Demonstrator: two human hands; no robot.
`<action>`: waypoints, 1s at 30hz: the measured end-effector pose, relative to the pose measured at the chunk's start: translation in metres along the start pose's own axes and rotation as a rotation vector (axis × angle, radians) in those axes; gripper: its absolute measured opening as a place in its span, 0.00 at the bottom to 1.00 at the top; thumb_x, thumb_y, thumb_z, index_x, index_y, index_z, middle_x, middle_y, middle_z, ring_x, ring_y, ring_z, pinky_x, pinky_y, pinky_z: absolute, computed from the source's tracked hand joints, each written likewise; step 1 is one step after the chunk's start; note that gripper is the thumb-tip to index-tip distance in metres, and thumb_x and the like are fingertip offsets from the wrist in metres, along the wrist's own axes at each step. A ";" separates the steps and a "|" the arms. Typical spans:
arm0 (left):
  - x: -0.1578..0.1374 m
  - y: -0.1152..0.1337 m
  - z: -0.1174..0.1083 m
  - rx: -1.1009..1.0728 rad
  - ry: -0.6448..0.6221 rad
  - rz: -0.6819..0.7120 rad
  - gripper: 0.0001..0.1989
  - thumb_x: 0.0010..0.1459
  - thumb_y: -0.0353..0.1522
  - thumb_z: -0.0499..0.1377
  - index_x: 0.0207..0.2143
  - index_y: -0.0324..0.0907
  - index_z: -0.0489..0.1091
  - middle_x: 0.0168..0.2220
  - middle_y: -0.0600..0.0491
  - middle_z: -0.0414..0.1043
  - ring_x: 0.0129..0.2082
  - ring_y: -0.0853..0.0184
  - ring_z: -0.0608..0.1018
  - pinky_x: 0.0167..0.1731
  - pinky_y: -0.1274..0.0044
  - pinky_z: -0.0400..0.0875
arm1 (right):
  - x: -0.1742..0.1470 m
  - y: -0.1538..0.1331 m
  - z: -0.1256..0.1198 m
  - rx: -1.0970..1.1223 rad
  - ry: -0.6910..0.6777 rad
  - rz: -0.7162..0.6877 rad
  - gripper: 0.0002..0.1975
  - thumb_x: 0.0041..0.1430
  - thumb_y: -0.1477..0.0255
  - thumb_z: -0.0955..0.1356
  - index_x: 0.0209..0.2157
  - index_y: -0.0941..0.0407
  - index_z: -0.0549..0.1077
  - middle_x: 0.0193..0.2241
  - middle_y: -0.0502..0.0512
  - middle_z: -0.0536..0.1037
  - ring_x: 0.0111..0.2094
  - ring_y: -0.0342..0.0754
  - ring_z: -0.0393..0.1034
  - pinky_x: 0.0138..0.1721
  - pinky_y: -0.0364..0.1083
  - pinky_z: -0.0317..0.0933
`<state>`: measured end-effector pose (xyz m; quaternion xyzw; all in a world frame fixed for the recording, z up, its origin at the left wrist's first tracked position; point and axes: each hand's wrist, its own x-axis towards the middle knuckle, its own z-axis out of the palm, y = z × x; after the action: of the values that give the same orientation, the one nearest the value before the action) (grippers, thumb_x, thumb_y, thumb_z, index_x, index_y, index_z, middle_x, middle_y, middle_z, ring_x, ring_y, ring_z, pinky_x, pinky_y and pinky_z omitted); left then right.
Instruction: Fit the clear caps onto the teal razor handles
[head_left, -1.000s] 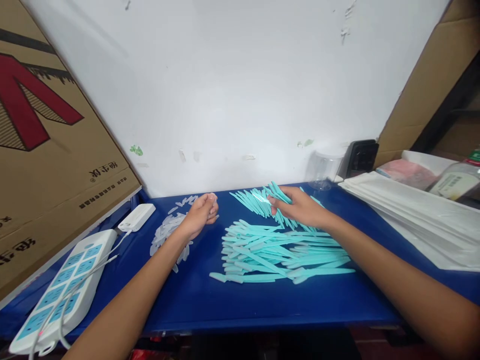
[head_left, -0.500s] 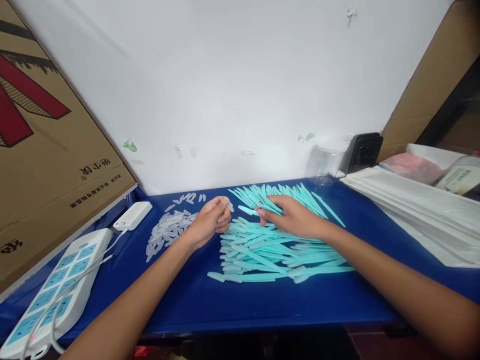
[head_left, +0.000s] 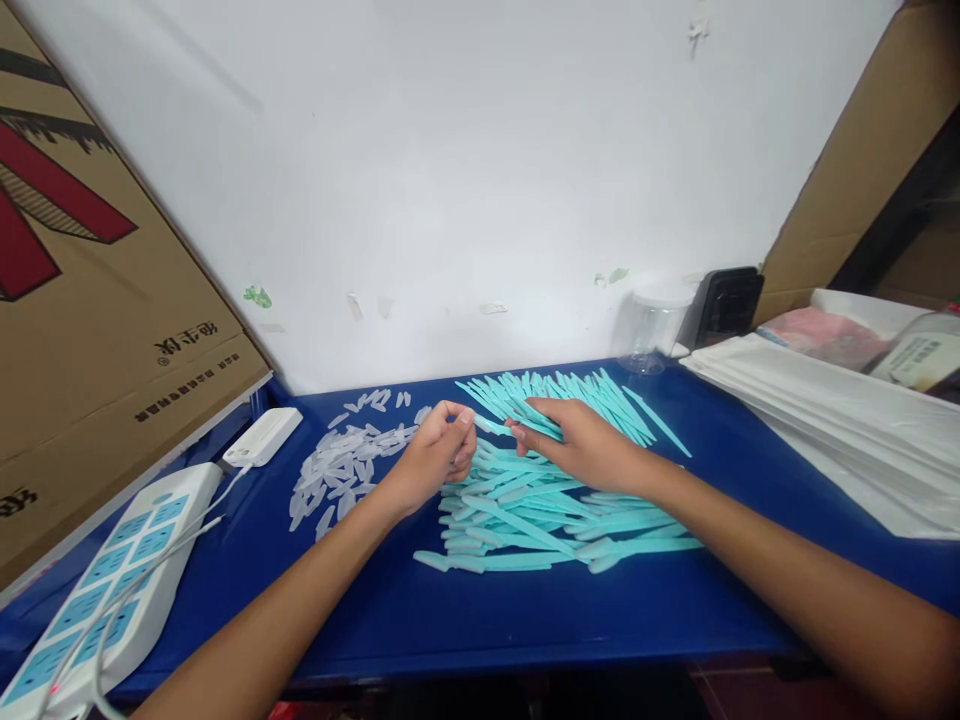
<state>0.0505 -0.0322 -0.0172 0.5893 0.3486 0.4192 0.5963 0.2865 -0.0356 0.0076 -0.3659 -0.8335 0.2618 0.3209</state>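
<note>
My left hand [head_left: 442,445] is closed in a pinch. The small clear plastic cap seen in it a moment ago is mostly hidden by thumb and finger. My right hand [head_left: 577,435] grips a few turquoise eyebrow razors [head_left: 534,416]. One razor's tip [head_left: 491,426] points left and meets, or nearly meets, my left fingertips. Below and between the hands lies a heap of capped turquoise razors [head_left: 517,510]. Behind my right hand is a row of more turquoise razors [head_left: 607,400]. Loose clear caps [head_left: 337,465] are piled left of my left hand.
A white power strip [head_left: 112,590] with cables and a white adapter [head_left: 262,437] lie on the blue table [head_left: 450,630] at left. A cardboard box [head_left: 112,350] stands behind them. A clear jar [head_left: 652,325] stands at the back; white plastic bags [head_left: 810,420] lie at right.
My left hand has moved right, closer to the razor tip in my right hand. The clear cap at its fingertips no longer shows plainly. My right hand has hardly moved.
</note>
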 end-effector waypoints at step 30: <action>0.006 0.000 -0.031 0.217 0.053 0.000 0.19 0.67 0.50 0.56 0.39 0.43 0.63 0.21 0.63 0.55 0.16 0.77 0.52 0.15 0.83 0.51 | 0.007 0.022 -0.034 -0.023 0.006 0.091 0.20 0.68 0.55 0.64 0.28 0.54 0.70 0.27 0.50 0.77 0.28 0.46 0.68 0.34 0.46 0.59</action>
<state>0.0247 -0.0138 -0.0186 0.6393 0.4073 0.3944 0.5195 0.3175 -0.0102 0.0172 -0.4076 -0.8180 0.2656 0.3070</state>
